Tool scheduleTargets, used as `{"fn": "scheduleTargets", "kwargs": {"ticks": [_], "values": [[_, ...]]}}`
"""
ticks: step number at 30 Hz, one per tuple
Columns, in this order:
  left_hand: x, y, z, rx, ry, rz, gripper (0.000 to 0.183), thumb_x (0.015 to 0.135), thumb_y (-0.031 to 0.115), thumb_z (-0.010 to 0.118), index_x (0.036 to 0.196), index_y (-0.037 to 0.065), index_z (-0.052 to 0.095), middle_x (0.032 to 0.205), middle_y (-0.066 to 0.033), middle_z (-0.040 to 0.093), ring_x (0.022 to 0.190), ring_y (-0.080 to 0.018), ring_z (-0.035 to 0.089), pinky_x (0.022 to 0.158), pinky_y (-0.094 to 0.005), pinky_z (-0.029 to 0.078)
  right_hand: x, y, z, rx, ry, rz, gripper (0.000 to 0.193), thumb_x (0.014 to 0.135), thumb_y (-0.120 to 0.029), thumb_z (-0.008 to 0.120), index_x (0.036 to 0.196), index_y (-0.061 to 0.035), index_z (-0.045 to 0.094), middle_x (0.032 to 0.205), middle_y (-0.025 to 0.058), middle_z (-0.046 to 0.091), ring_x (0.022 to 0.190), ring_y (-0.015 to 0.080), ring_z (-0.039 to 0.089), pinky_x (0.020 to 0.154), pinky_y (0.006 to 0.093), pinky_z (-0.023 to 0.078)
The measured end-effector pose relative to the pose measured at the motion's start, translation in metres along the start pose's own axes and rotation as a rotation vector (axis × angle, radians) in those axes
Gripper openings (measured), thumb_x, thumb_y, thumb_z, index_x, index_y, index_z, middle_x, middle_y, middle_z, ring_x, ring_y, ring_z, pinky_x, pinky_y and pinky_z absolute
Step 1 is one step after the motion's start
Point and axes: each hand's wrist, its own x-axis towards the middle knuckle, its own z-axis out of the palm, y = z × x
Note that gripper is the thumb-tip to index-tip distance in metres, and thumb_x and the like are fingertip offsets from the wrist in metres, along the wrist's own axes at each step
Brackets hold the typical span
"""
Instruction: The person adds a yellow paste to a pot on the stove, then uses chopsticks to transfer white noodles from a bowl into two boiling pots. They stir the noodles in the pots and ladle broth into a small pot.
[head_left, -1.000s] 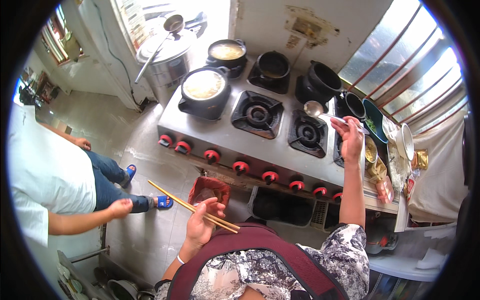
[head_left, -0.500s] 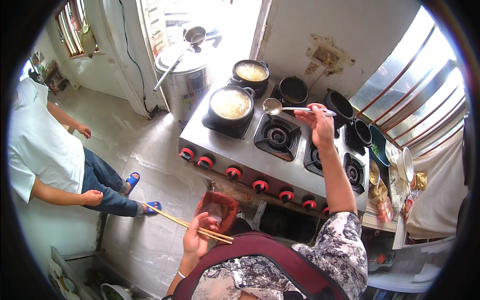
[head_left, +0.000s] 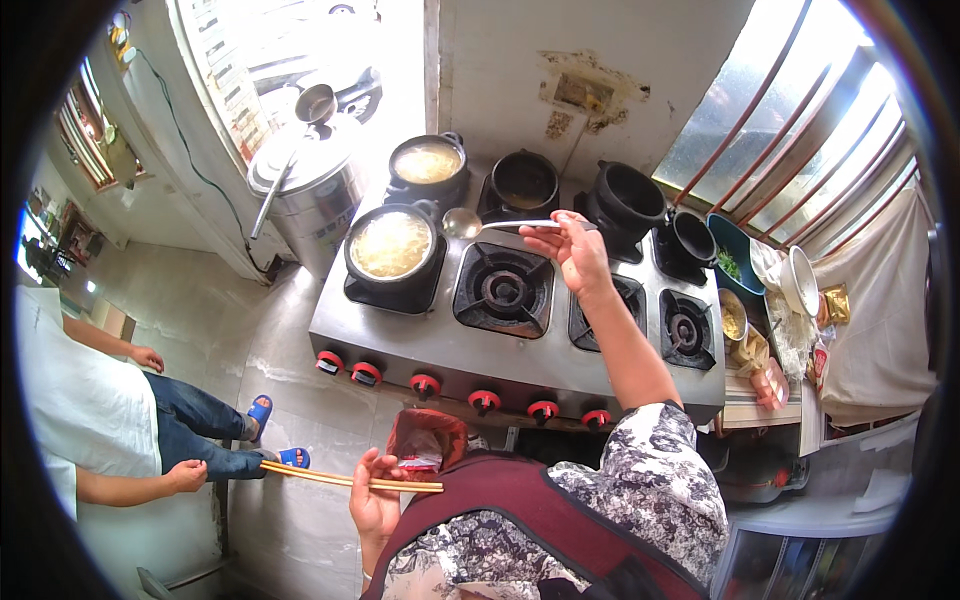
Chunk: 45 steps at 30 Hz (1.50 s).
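Observation:
My right hand (head_left: 575, 255) is closed around the handle of a metal ladle (head_left: 515, 224), held level above the stove. The ladle's bowl is just right of the front-left dark pot (head_left: 393, 283), which is full of pale strands in cloudy liquid. A similar filled pot (head_left: 445, 190) stands behind it. Low in front of my body, my left hand (head_left: 374, 505) grips a pair of long wooden chopsticks (head_left: 320, 477), which point left. Beneath the ladle is an uncovered burner (head_left: 503, 288).
Several dark pots line the stove's (head_left: 400, 340) back, including one pot (head_left: 630, 195) near the wall. A large steel drum (head_left: 310, 215) with a long-handled pan stands back left. A person (head_left: 90, 400) is at the left. A red-lined bin (head_left: 425, 430) sits below the stove.
The view has shifted, moving the stove leftward in the picture. The ladle has come slightly closer to the front-left pot. The chopsticks lie more level; both hands keep their holds.

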Motion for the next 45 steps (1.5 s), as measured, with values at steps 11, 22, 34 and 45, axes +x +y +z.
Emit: {"fn": "scheduleTargets", "kwargs": {"ticks": [11,22,34,45], "values": [[0.016,-0.004,0.009,-0.011,-0.024,-0.042,0.035,0.095,0.028,0.04,0.118,0.004,0.05,0.099,-0.0119,0.061,0.084,-0.0198,0.054,0.08,-0.0367,0.045,-0.025,-0.043,-0.038,0.018,0.107,-0.189,0.016,0.087,-0.002,0.039,0.1,0.0032,0.048,0.098,0.0304,0.057,0.096,0.0455,0.058,0.087,0.0498,0.05],[0.006,0.0,0.004,-0.011,-0.049,-0.027,0.035,0.095,0.028,0.04,0.117,0.003,0.051,0.099,-0.0128,0.061,0.084,-0.0203,0.055,0.081,-0.037,0.046,-0.034,-0.025,-0.03,0.037,0.122,-0.133,0.016,0.094,-0.01,0.041,0.098,0.003,0.048,0.1,0.0305,0.057,0.097,0.0449,0.058,0.088,0.0484,0.05],[-0.01,-0.003,-0.006,-0.037,0.005,0.019,0.035,0.095,0.029,0.041,0.116,0.003,0.052,0.098,-0.0118,0.063,0.083,-0.0202,0.057,0.08,-0.0364,0.047,0.014,-0.013,0.017,-0.008,0.003,-0.109,0.013,0.093,-0.011,0.047,0.096,0.0012,0.049,0.097,0.0272,0.058,0.094,0.0415,0.06,0.082,0.0461,0.053],[-0.018,-0.001,-0.005,-0.014,0.059,0.082,0.035,0.095,0.029,0.039,0.116,0.002,0.051,0.097,-0.0132,0.062,0.083,-0.0214,0.057,0.081,-0.0371,0.047,0.105,0.034,0.048,-0.222,-0.003,-0.157,0.02,0.095,-0.012,0.043,0.107,0.0035,0.041,0.093,0.0174,0.057,0.078,0.027,0.065,0.067,0.0344,0.057]]}}
